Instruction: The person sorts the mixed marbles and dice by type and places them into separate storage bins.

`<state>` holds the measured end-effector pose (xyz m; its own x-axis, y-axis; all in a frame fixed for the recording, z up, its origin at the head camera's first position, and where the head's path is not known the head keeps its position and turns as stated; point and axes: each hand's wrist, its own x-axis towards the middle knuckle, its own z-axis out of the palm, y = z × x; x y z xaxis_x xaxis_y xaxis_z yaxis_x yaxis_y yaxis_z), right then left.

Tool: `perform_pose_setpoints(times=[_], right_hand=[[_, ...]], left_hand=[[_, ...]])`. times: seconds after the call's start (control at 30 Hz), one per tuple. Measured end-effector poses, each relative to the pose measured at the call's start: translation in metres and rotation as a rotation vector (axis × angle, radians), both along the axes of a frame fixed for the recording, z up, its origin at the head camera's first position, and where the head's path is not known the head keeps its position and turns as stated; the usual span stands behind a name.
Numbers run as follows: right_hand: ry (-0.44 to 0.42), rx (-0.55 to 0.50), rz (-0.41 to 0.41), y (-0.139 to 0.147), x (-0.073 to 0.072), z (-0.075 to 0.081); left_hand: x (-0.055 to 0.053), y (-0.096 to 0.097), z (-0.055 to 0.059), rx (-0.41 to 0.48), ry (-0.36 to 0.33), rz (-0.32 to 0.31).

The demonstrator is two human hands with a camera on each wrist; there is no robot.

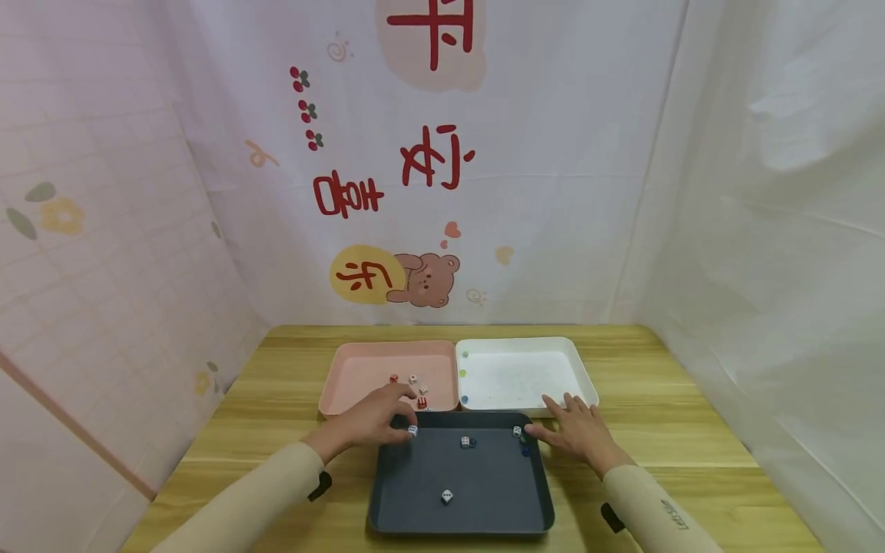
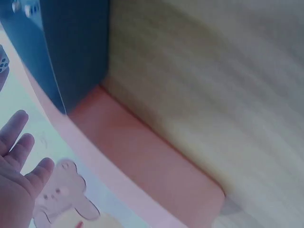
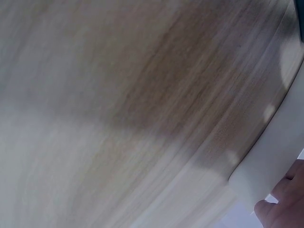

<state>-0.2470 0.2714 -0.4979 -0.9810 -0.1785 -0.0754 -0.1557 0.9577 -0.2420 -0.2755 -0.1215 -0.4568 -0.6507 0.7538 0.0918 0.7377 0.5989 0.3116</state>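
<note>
Pinched between thumb and forefinger of the left hand (image 1: 375, 417), above the ten o'clock corner of the charcoal tray (image 1: 484, 491): a small white die (image 1: 412, 430), opaque, cubic, softly rounded at the corners, marked with dark round pips. Other left fingers extended and spread apart. Right hand (image 1: 575, 432) at two o'clock, fingers spread over the five o'clock corner of the white tray (image 1: 525, 372), thumb pointing to nine o'clock, just beside a second white die (image 1: 517, 432); cannot tell whether touching. Close by the thumb, a dark blue die (image 1: 525, 452) against the tray wall, barely distinct from the dark surface. At twelve o'clock in the charcoal tray, a third white die (image 1: 465, 442) next to another dark die (image 1: 473, 443); at seven o'clock, a fourth white die (image 1: 447, 496), turned corner-on. Trays smooth, shallow, round-cornered, seemingly plastic. At eleven o'clock, the pink tray (image 1: 359, 376), with red dice (image 1: 422, 402) and white dice (image 1: 424, 390) inside; at one o'clock, the white tray, with small green and blue dice (image 1: 465, 399) along the nine o'clock wall. Underneath, a tabletop (image 1: 643, 384) in streaked yellow-brown wood grain; behind, creased pale cloth (image 1: 553, 153) printed with red characters and a bear.
</note>
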Motion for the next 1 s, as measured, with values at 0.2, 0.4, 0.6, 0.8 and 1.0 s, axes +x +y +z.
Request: perform_pose_setpoints(times=[0.2, 0.4, 0.6, 0.8, 1.0], right_hand=[[0.005, -0.006, 0.0, 0.0, 0.0, -0.003], [0.005, -0.006, 0.0, -0.001, 0.001, -0.002], [-0.001, -0.003, -0.002, -0.002, 0.001, -0.002], [-0.004, -0.002, -0.003, -0.001, 0.0, -0.002], [0.001, -0.01, -0.01, -0.002, -0.001, -0.001]], left_hand=[[-0.02, -0.013, 0.001, 0.057, -0.009, 0.09], [-0.034, -0.022, 0.001, 0.099, -0.024, 0.191], [-0.046, -0.031, -0.002, 0.097, -0.028, 0.29], [-0.058, -0.036, -0.004, 0.119, -0.057, 0.366], [-0.07, -0.038, -0.008, 0.123, -0.074, 0.44]])
